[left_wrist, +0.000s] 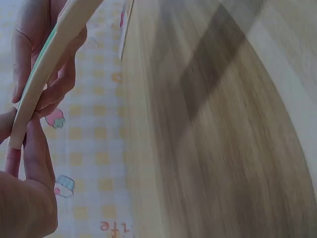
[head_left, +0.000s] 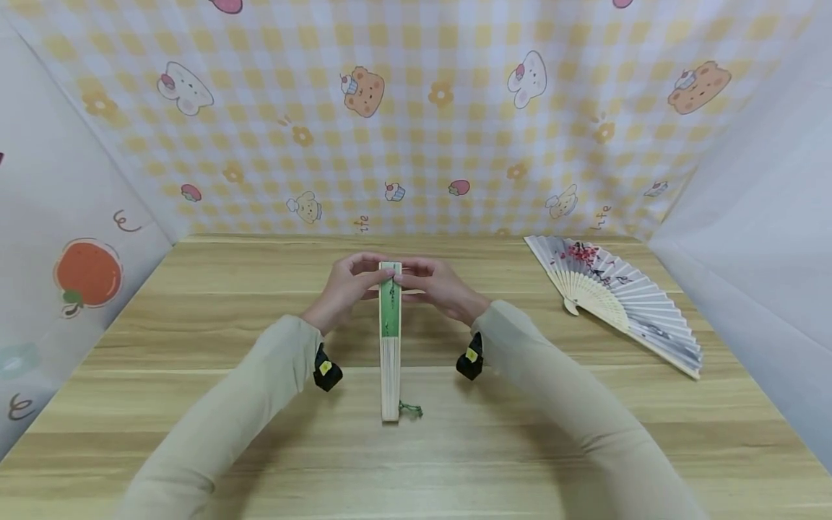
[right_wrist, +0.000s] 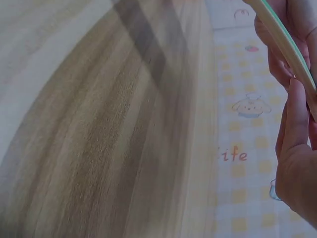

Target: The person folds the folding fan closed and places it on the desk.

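A folded hand fan [head_left: 390, 310] with green leaf and pale ribs points toward me in the middle of the head view. From its near end a short green tassel cord [head_left: 411, 409] sticks out to the right. My left hand [head_left: 351, 285] pinches the fan's far end from the left, thumb on top. From the right, my right hand [head_left: 442, 284] pinches the same end, its thumb beside the other one. In the left wrist view the fan's pale outer rib [left_wrist: 44, 74] runs between the fingers of both hands. The right wrist view shows the opposite outer rib [right_wrist: 292, 54].
An opened folding fan [head_left: 624, 303] with grey leaf and red blossoms lies at the right on the wooden table [head_left: 260, 448]. Behind the table hangs a yellow checked cloth [head_left: 416, 159] with cartoon animals. White cloth stands at both sides.
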